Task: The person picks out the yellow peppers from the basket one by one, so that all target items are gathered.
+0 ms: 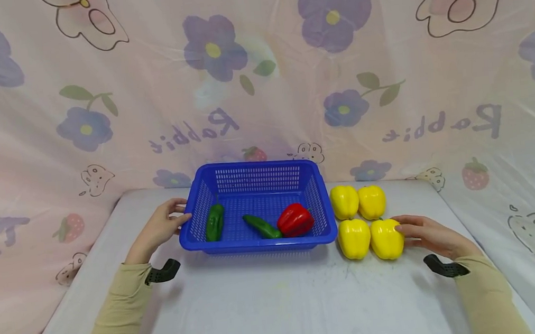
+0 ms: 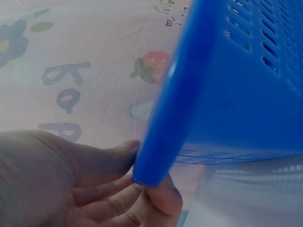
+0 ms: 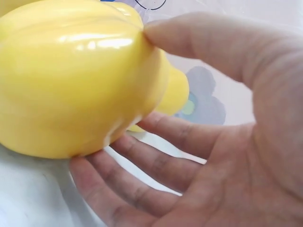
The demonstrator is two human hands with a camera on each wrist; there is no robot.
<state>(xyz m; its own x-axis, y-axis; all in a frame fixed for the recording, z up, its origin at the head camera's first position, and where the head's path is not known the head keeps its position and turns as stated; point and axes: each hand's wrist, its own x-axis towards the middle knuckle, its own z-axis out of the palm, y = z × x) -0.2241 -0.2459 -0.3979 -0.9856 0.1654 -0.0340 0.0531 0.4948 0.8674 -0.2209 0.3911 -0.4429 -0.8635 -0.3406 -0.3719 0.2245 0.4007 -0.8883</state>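
My left hand (image 1: 160, 227) pinches the left rim of a blue plastic basket (image 1: 269, 242), thumb on one side and fingers under the edge, as the left wrist view shows. Inside the basket lie two green chili peppers, one upright along the left (image 1: 214, 222) and one slanting (image 1: 262, 226), beside a red bell pepper (image 1: 295, 220). At the right, my right hand (image 1: 438, 234) touches the nearest right yellow bell pepper (image 3: 71, 80) with thumb and fairly straight fingertips. That pepper rests on the table with other yellow bell peppers (image 1: 354, 239) grouped close to the basket.
A white-covered table (image 1: 270, 304) lies beneath everything. Behind and at both sides hangs a pale pink curtain (image 1: 281, 107) with printed flowers and rabbits. Two more yellow bell peppers, left (image 1: 344, 201) and right (image 1: 372, 202), stand in the back row.
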